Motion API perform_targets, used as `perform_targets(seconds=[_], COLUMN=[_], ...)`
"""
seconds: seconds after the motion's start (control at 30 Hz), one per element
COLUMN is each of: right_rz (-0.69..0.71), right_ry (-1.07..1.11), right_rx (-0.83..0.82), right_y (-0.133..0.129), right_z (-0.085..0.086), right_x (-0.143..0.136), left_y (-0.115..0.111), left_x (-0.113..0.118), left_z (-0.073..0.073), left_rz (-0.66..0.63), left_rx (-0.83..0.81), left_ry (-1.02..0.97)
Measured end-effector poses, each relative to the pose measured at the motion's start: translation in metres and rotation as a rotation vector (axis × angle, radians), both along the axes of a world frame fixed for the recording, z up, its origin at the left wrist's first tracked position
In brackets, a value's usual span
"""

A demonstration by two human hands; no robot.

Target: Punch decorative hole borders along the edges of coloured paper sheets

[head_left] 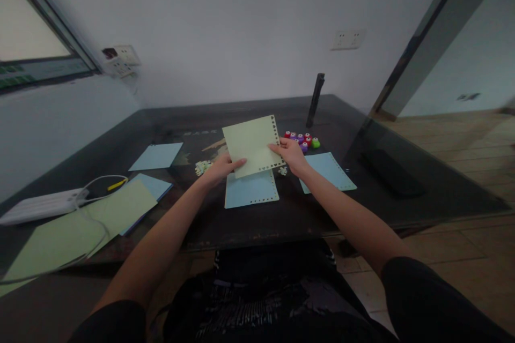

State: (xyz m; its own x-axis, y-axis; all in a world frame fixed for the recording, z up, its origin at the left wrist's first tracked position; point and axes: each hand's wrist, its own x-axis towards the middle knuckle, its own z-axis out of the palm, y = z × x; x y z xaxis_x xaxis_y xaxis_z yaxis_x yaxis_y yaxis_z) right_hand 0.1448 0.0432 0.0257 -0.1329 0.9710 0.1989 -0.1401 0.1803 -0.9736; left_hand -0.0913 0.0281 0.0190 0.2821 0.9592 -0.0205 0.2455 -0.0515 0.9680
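A pale yellow-green sheet [250, 146] is raised over the dark table, with small punched shapes along its right and lower edges. My left hand [222, 168] grips its lower left corner, thumb on top. On the right edge, my right hand [291, 154] pinches the same sheet. Partly beneath it lies a light blue sheet [250, 192], also punched along its right and bottom edges. Just beyond my right hand stand several small red, purple and green punches [308, 141]. Another blue sheet [330, 171] rests by my right forearm.
At the left are a blue sheet [156, 156], large yellow-green sheets [80, 225], a white power strip [44, 206] with cables and a yellow object [116, 185]. White paper bits [202, 167] lie near my left hand. A black upright object [316, 101] stands behind; a dark flat object [391, 172] lies right.
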Motion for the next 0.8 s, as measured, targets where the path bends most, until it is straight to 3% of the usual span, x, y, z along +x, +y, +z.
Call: perform_targets(seconds=[0.13, 0.4, 0.67, 0.8], right_rz=[0.006, 0.092, 0.088, 0.089], right_ry=[-0.009, -0.1, -0.041, -0.036], right_rx=[0.003, -0.039, -0.045, -0.05], right_y=[-0.001, -0.003, -0.005, -0.005], right_z=[0.002, 0.002, 0.006, 0.007], right_x=[0.001, -0.001, -0.001, -0.002], left_y=[-0.001, 0.001, -0.005, -0.009], left_x=[0.0, -0.002, 0.004, 0.005], left_z=[-0.001, 0.004, 0.009, 0.011], left_rz=[-0.029, 0.104, 0.016, 0.001], left_rx=[0.041, 0.145, -0.033, -0.045], left_ry=[0.031, 0.081, -0.158, -0.146])
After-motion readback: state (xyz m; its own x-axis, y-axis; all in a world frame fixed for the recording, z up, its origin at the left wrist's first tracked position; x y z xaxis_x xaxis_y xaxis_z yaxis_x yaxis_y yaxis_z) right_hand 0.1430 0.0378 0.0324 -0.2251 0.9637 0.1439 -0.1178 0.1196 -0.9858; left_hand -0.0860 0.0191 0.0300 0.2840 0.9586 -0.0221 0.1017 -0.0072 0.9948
